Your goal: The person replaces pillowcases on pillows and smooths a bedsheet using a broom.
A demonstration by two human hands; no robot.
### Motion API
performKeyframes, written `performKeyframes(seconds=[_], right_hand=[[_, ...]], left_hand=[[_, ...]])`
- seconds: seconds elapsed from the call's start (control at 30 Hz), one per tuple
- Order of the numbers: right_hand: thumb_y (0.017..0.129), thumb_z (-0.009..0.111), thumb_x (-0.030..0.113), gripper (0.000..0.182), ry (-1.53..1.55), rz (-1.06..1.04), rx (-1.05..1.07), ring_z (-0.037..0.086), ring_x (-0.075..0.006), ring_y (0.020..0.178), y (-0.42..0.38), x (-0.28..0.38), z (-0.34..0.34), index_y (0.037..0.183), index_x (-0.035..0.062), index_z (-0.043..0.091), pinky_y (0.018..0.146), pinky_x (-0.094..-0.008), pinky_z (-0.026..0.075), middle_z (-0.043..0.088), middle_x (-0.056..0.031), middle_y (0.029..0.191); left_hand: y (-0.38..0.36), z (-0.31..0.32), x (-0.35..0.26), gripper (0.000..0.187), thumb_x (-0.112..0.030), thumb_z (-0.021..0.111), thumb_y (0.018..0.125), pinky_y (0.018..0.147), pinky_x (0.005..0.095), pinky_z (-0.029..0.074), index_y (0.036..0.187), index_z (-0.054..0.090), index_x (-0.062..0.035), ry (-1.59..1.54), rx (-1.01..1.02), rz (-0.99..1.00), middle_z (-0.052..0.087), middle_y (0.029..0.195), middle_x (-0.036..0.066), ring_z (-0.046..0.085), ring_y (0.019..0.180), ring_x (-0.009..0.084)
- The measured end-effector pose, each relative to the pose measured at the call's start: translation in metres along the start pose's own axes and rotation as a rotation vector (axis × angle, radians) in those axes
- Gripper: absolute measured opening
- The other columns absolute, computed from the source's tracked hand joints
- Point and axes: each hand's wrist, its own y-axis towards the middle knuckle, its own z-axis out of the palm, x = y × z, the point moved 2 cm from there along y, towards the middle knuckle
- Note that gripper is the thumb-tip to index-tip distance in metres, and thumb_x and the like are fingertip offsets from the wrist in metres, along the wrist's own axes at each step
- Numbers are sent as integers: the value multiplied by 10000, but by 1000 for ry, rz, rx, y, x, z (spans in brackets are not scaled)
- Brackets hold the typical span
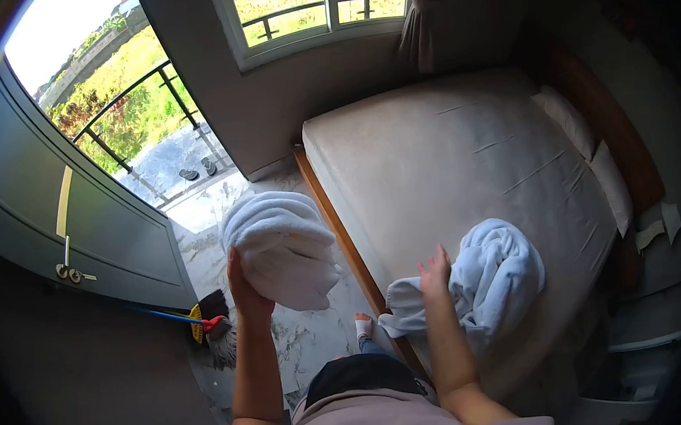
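My left hand (245,286) is raised and holds a folded white towel (284,248) from below, over the marble floor beside the bed. My right hand (435,273) hovers with its fingers apart just left of a crumpled white towel (491,277) that lies on the near edge of the bed (447,150). Whether the right fingers touch that towel is unclear. The bed has a beige fitted sheet and a wooden frame.
Two white pillows (589,155) lie at the bed's head on the right. A broom (206,320) leans by the open grey door (81,223) on the left. Beyond it is a balcony with railing and sandals (198,169). A curtained window is behind.
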Motion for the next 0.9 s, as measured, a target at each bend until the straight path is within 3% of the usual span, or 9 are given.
performKeyframes(seconds=[0.07,0.17,0.23,0.33,0.47,0.5,0.6,0.83,0.9], right_hand=[[809,576,202,702,-475,177,561,167,-268,1292,-59,-48,98,1380,139,173,1008,-457,185,122,-75,1433],[821,558,172,396,-1321,-743,1076,474,-224,1103,-36,-117,179,1198,86,470,987,-384,267,556,-99,1122],[832,529,118,226,-1276,-454,1195,579,-208,901,-66,-68,235,1049,58,557,867,-336,397,626,-98,909],[807,539,86,229,-1015,-504,1481,591,-196,763,-118,9,316,1023,12,553,688,-285,461,615,-119,860],[742,598,102,190,-1177,-838,1852,598,-234,674,-219,35,365,879,-29,586,632,-309,460,607,-153,745],[696,617,101,156,-1179,-954,1940,596,-272,663,-246,27,364,787,-22,590,632,-331,455,594,-177,711],[670,623,97,173,-1173,-1041,1949,587,-292,649,-276,14,372,795,-17,585,623,-341,449,588,-180,699],[731,627,74,153,-1153,-990,1609,519,-117,580,-236,29,398,847,-22,603,570,-268,425,576,-88,646],[714,641,147,157,-1317,-1090,1466,583,-233,621,-197,27,415,777,4,628,600,-327,432,586,-148,647]], left_hand=[[8,-4,-1,521,-378,478,861,897,365,413,1243,392,-35,-2,-20,-59,509,1153,124,498,1066,226],[10,-22,-14,584,-338,572,817,895,344,406,1258,361,-17,287,-62,-102,495,1161,123,492,1059,216],[9,-38,-36,716,-332,658,762,892,332,400,1284,301,3,569,-183,-47,473,1175,133,481,1058,211],[6,-106,-63,882,-408,712,693,934,385,357,1337,231,-45,1010,-466,92,380,1253,191,391,1154,271],[3,-66,-52,1011,-422,770,585,989,530,216,1380,187,-199,1696,-366,201,55,1372,248,92,1253,447],[11,-73,-44,854,-379,750,623,951,487,295,1313,320,-118,1775,-430,428,280,1291,246,267,1205,407],[29,-115,-37,377,-213,634,690,772,386,425,965,501,8,1153,-604,529,557,863,156,551,840,331],[12,-235,-8,271,-253,586,756,716,385,451,948,564,-63,1417,-785,238,605,890,184,573,841,365],[31,-270,-42,262,-297,532,825,684,367,465,974,572,-85,1380,-692,320,625,868,164,605,819,327]])
